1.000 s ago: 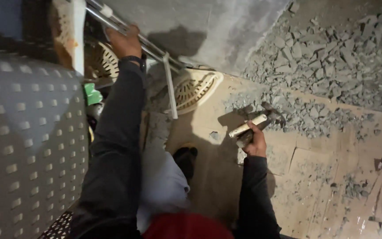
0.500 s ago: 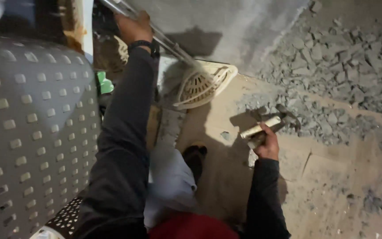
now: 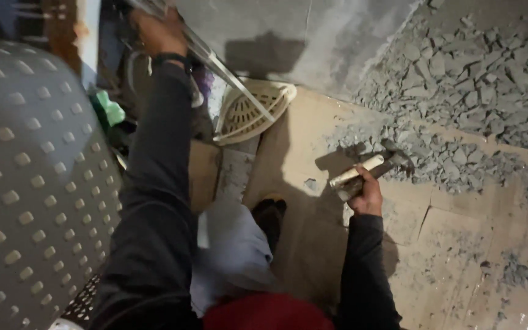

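Grey rubble (image 3: 459, 91) stays put; since a moment ago our right hand (image 3: 366, 194) keeps gripping the hammer (image 3: 365, 171), left hand (image 3: 157, 30) clasping the metal rail (image 3: 227, 73).

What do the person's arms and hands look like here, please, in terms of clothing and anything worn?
Both arms are covered to the wrist by long dark sleeves. The left hand is bare, with a dark band around the wrist just above the cuff. The right hand is bare too, with no glove, ring or band visible.
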